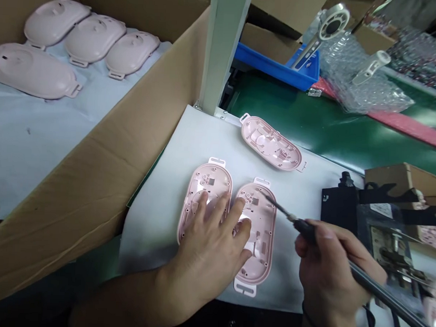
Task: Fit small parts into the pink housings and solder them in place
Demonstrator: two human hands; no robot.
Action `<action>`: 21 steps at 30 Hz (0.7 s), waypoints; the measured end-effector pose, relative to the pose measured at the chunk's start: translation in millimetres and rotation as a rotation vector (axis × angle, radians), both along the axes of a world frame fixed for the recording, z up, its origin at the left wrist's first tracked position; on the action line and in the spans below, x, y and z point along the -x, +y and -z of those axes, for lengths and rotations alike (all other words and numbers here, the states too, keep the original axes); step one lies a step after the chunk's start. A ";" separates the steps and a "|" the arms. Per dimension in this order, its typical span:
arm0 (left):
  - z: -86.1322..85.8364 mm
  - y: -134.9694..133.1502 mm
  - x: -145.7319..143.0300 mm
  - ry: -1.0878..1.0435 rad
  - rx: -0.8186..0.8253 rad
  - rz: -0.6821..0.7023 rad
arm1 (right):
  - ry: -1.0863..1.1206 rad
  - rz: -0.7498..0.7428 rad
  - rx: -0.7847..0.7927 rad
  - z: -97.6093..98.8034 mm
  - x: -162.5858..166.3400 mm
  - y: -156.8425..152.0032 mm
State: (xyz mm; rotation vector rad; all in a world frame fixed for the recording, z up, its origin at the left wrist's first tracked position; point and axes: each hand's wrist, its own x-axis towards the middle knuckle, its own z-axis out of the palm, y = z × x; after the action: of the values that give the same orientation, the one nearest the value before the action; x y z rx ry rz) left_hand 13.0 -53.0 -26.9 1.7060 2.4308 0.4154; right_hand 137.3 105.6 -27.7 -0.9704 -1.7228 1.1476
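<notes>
Two pink plastic housing shells lie side by side, ribbed insides up: the left shell (221, 176) and the right shell (261, 260). My left hand (210, 244) rests across both with its fingers spread, hiding part of each. My right hand (332, 267) is closed around the dark handle of a soldering iron (303, 228). Its thin tip points at the upper part of the right shell, near a small post; whether it touches, I cannot tell. A third pink shell (272, 144) lies apart at the back of the white work surface (155, 218), also inside up.
A cardboard box (144, 118) on the left holds several pink shells, outsides up, on pale sheeting. A post (222, 54) rises behind the mat. Beyond are a blue bin (278, 68) and bubble wrap (367, 92). A black device (338, 206) and small cartons stand right.
</notes>
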 end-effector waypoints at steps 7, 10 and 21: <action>-4.4 -6.1 -5.7 -0.014 -0.004 -0.056 | 0.009 -0.132 0.081 -0.9 32.8 -9.2; -4.2 -11.7 -7.3 -0.021 -0.007 -0.033 | -0.142 -0.147 0.060 6.3 45.1 -15.1; -3.3 -15.2 -6.9 0.002 0.021 0.003 | -0.337 -0.176 0.061 13.0 48.2 -15.7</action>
State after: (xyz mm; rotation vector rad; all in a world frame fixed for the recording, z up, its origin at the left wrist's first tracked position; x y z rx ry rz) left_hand 20.0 -68.2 -23.6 1.7024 2.4255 0.3865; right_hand 89.1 89.9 -40.7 -1.1159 -2.0860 1.2060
